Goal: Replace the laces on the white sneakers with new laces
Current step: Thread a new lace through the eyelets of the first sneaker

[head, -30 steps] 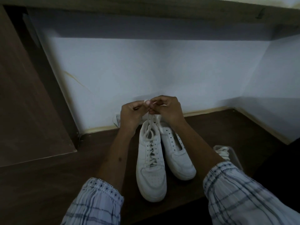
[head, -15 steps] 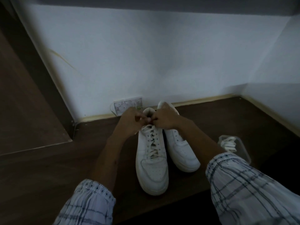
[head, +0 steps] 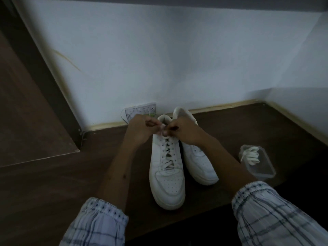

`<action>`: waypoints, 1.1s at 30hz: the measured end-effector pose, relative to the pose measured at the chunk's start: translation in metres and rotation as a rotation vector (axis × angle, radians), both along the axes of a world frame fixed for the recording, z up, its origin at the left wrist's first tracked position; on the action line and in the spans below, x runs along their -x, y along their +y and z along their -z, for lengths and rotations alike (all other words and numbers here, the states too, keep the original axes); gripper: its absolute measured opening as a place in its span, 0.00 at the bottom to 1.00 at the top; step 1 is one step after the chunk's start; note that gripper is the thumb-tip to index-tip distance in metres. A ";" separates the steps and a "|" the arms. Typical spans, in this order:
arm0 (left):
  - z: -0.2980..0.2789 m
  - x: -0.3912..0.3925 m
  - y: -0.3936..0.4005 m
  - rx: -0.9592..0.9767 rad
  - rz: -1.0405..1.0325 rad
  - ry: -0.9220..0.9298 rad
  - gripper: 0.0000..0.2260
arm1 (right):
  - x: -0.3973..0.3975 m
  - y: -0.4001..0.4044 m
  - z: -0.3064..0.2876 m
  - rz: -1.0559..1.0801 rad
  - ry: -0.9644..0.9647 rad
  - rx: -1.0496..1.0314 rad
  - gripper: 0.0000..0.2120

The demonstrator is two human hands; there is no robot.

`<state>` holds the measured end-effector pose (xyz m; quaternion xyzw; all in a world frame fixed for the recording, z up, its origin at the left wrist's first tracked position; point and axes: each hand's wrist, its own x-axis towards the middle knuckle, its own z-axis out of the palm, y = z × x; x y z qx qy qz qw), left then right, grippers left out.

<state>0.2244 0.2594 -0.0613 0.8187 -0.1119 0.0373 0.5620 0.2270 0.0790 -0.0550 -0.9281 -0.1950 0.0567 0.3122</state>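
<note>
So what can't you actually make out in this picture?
- Lace ends, head view: both hands, left hand and right hand, cover them; knot or loose, unclear.
- Right sneaker, head view: the right forearm hides its eyelets; laced or not, unclear.
- Paper by the wall: print too small and dim.
- Plastic box: laces inside cannot be counted.

Dark brown wooden surface [head: 53,189] running to a pale blue-white wall [head: 159,59]; small printed card [head: 140,111] leaning on the wall at the surface's far edge; dark wooden panel [head: 23,112] rising at the left edge
</note>
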 end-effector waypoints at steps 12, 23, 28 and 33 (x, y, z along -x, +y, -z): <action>0.020 -0.028 -0.006 -0.758 0.174 -0.110 0.22 | 0.005 -0.002 0.022 0.077 -0.203 0.230 0.31; 0.045 0.013 -0.002 -0.047 -0.081 -0.193 0.12 | 0.013 0.004 0.020 0.203 -0.383 -0.205 0.14; 0.042 0.062 -0.026 -0.018 -0.191 -0.060 0.20 | 0.057 -0.026 0.027 0.404 -0.497 -0.312 0.12; 0.064 0.102 -0.056 -0.231 -0.234 0.127 0.49 | 0.103 -0.048 0.053 0.583 -0.350 -0.084 0.32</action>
